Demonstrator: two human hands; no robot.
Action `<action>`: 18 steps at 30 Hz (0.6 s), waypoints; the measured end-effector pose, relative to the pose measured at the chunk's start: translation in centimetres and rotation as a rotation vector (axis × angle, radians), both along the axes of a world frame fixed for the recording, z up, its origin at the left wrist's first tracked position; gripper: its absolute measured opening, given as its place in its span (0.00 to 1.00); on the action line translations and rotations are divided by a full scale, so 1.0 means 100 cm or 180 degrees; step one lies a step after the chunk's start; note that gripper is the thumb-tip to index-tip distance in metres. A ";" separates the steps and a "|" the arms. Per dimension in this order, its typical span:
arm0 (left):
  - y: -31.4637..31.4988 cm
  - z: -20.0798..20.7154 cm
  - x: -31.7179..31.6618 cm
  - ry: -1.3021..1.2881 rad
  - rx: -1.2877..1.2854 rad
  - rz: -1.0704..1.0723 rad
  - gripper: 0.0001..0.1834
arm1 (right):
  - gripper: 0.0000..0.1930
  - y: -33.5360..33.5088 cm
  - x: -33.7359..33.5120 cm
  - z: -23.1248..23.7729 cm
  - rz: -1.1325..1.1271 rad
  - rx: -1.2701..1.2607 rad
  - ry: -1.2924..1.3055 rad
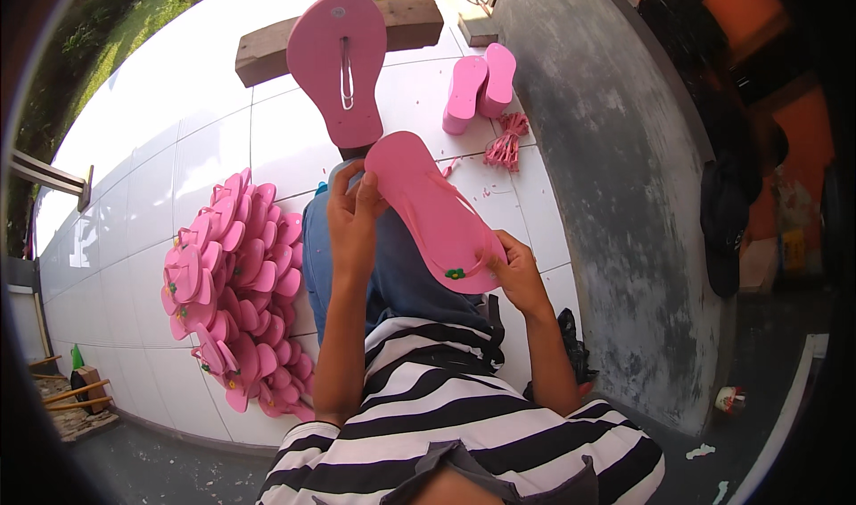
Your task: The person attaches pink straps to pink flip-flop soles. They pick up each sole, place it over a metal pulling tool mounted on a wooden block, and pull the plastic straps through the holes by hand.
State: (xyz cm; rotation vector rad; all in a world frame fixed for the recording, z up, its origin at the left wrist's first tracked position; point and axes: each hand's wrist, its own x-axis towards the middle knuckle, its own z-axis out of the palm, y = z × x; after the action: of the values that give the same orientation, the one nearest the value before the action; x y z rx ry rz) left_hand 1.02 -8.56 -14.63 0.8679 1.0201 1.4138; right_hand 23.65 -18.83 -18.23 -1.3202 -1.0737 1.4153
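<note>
Between my two hands is a pink flip-flop [432,211] with pink straps and a small green flower near its lower end. My left hand [352,204] pinches its upper left edge. At the lower right end, my right hand [520,273] grips the sole near the strap, thumb on top. Just beyond it, a bare pink sole [334,50] stands against a wooden beam, with a metal wire loop [346,75] lying along its face. How that sole is held up is partly hidden.
A big heap of pink flip-flops [241,282] lies on the white tiles to the left. Right of the beam [415,22] stand pink sole stacks [464,95] and a bundle of pink straps [507,142]. Scissors [479,2] rest on a block beside a low grey wall [606,175].
</note>
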 end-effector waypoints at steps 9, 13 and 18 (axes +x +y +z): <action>0.010 -0.165 -0.032 0.0486 -0.0524 0.0407 0.08 | 0.21 -0.044 0.104 -0.220 -0.2031 -0.0880 -0.0345; -0.002 -0.207 -0.025 0.2593 -0.0221 -0.0357 0.06 | 0.22 -0.049 0.092 -0.238 -0.2406 -0.1538 -0.1220; 0.004 -0.219 -0.007 0.3438 0.0279 0.0120 0.09 | 0.15 0.001 0.063 -0.122 -0.2919 0.0013 -0.0960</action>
State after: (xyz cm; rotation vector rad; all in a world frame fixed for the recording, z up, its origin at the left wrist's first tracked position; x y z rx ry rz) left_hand 0.30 -8.19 -36.51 1.7579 1.7625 0.9697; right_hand 29.94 -18.77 -30.47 -1.7382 -0.5015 0.5382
